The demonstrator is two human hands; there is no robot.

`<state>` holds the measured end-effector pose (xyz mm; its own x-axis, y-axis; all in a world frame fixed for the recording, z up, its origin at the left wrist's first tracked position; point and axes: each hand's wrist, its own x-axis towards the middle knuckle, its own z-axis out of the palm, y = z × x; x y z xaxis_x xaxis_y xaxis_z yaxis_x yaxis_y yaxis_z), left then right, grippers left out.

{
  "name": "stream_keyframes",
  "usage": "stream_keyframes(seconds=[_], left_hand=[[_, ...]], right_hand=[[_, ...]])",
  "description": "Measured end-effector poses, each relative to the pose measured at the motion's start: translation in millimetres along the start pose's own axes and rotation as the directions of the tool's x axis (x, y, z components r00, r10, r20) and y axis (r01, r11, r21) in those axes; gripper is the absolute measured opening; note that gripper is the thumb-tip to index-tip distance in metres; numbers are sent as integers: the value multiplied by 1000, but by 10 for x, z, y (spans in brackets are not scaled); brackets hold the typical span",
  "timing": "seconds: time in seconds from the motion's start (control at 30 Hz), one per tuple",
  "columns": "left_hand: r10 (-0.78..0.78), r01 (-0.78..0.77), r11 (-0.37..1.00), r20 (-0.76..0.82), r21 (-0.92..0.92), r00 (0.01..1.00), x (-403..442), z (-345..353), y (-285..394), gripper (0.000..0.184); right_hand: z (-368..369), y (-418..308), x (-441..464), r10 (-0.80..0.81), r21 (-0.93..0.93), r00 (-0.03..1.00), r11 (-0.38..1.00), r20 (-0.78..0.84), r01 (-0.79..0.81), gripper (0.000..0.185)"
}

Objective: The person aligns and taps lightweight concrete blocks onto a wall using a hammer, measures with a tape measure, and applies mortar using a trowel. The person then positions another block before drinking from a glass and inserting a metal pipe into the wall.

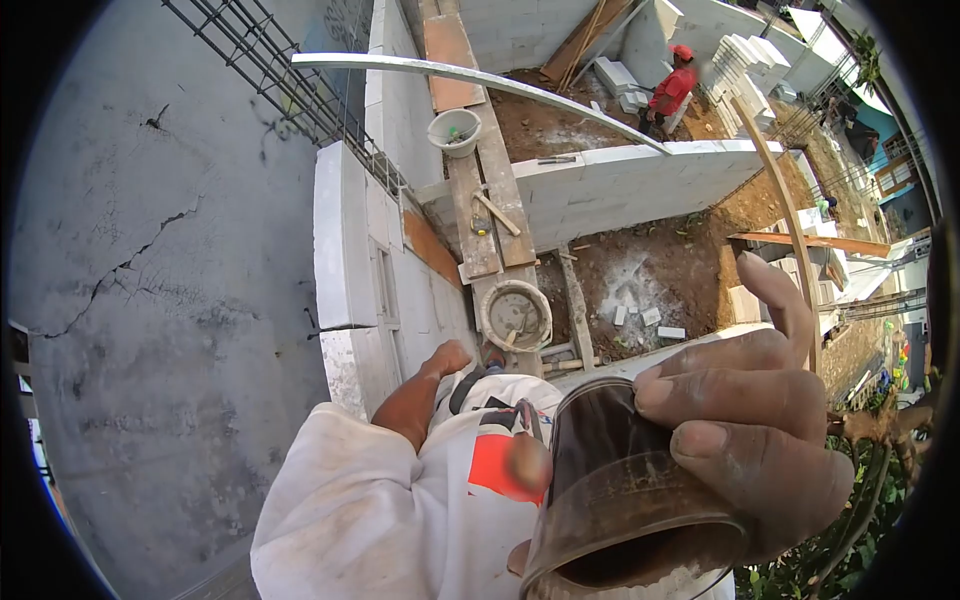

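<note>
Close to the camera, my right hand point(760, 400) is wrapped round a clear drinking glass point(625, 470) with dark brown liquid in it. The glass is tilted, its rim towards me, and the little finger sticks out from it. My left hand point(450, 358) is lower down, beside the white block wall point(350, 250) and near a round mortar bucket point(488, 318). It looks small at this distance, and its fingers cannot be made out. A trowel or similar tool point(514, 335) rests in the grey mix of that bucket.
A plank scaffold point(505, 180) runs ahead, carrying a hammer point(497, 214) and a white bucket point(455, 132). A long pale strip point(480, 78) crosses above the block walls. Rebar point(290, 80) stands at left. A person in red point(675, 85) is beyond, near stacked blocks point(745, 75).
</note>
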<state>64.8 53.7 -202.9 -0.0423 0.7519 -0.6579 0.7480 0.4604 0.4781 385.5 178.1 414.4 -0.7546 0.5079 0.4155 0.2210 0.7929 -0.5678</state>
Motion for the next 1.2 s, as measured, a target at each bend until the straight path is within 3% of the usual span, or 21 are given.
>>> stream_keyframes(seconds=[0.1, 0.4, 0.53, 0.6, 0.63, 0.7, 0.73, 0.8, 0.83, 0.9, 0.93, 1.0, 1.03, 1.1, 1.2], left_hand=[[-42, 41, 997, -8, -70, 999, 63, 140, -11, 39], [-23, 24, 998, 16, -52, 1000, 253, 287, -60, 41], [-16, 18, 999, 74, -34, 997, 285, 278, -57, 43], [-6, 10, 998, 82, -55, 997, 255, 233, -31, 43], [0, 7, 997, 91, -80, 996, 238, 227, -26, 42], [2, 3, 998, 92, -59, 996, 211, 217, -2, 42], [3, 0, 999, 93, -39, 996, 211, 211, 1, 41], [-6, 9, 999, 67, -39, 998, 206, 233, -6, 41], [-17, 19, 999, 46, -40, 999, 203, 256, -21, 40], [-18, 20, 999, 69, -32, 997, 261, 284, -72, 40], [-20, 23, 999, 93, -29, 995, 291, 300, -96, 40], [-2, 5, 1000, 95, -26, 996, 281, 301, -92, 40], [13, -11, 1000, 96, -27, 995, 283, 298, -92, 40], [20, -20, 1000, 101, -4, 995, 303, 299, -98, 39], [48, -51, 998, 107, 27, 993, 321, 302, -107, 38]], right_hand=[[-72, -61, 24, 59, -29, 992, 998, 112, -56, 33], [-9, -140, 23, 89, 16, 995, 996, 55, -90, 29], [276, -190, 3, 59, 36, 969, 998, -241, -51, 23], [455, -99, 40, 64, 39, 947, 998, -316, -55, 22], [631, 69, 94, -116, 97, 838, 976, -533, 197, 27], [631, 65, 88, -248, 86, 640, 892, -727, 444, 33], [466, -114, 28, -117, 150, 793, 955, -599, 254, 33], [305, -9, 2, 38, 179, 892, 983, -450, 49, 34], [241, 300, 66, -325, 41, 849, 926, -417, 375, 34], [186, 277, 85, -644, -83, 686, 747, -338, 660, 34], [155, -34, -11, -362, -4, 863, 923, -352, 385, 34], [279, -238, 3, -37, 75, 938, 995, -344, 66, 33], [432, -189, 23, -41, 128, 851, 984, -523, 126, 33], [574, -215, 64, -30, 165, 729, 967, -684, 194, 33], [617, -205, 160, 31, 189, 605, 961, -795, 200, 34]])
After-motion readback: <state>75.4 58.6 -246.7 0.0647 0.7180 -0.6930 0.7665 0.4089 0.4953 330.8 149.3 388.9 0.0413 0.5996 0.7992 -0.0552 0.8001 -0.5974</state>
